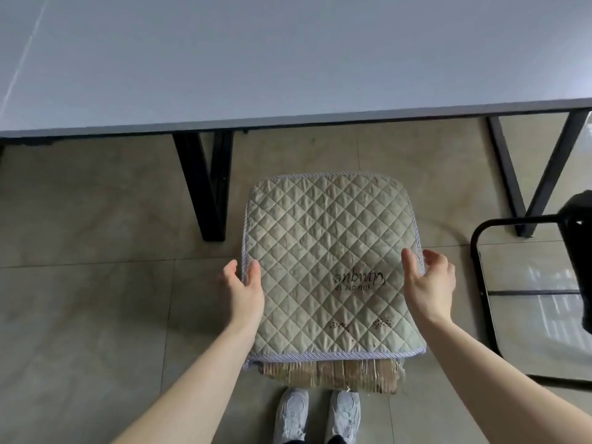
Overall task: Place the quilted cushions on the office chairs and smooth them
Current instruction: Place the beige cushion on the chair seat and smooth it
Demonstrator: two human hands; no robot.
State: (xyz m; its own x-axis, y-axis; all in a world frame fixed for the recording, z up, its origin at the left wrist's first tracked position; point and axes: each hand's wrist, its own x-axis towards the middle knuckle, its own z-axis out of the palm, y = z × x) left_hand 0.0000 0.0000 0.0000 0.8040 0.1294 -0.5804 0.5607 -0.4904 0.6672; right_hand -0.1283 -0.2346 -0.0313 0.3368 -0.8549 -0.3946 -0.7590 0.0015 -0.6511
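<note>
A beige quilted cushion (326, 264) with striped piping and dark lettering is held flat in front of me, above the tiled floor. My left hand (242, 290) grips its left edge, thumb on top. My right hand (427, 283) grips its right edge the same way. A woven straw-coloured layer (333, 374) sticks out under the cushion's near edge. Whatever is under the cushion is hidden, and no chair seat shows beneath it.
A grey table (288, 59) on black angled legs (205, 184) spans the far side. At the right stands a black metal chair frame (480, 251) with a dark seat part (579, 251). My pale sneakers (317, 415) are below the cushion.
</note>
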